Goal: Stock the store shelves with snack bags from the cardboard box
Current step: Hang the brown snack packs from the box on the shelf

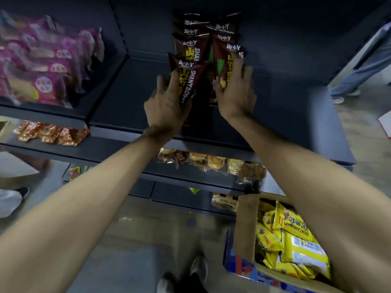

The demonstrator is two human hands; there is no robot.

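Two rows of dark brown snack bags with yellow lettering stand on the dark shelf (292, 115) ahead of me. My left hand (167, 102) grips the front bag of the left row (186, 79), fingers along its left side. My right hand (237, 92) holds the front bag of the right row (226, 64), thumb on its face and fingers behind its right edge. The cardboard box (243, 233) sits at lower right under my right forearm, with several yellow snack bags (296, 246) inside.
Pink snack packs (42, 66) fill the shelf at left. Orange packets (50, 133) and clear-wrapped pastries (211, 161) lie on lower shelves. Another person's legs (359, 72) stand at the far right, and a shoe (14, 197) shows at left. My own feet (190, 275) are below.
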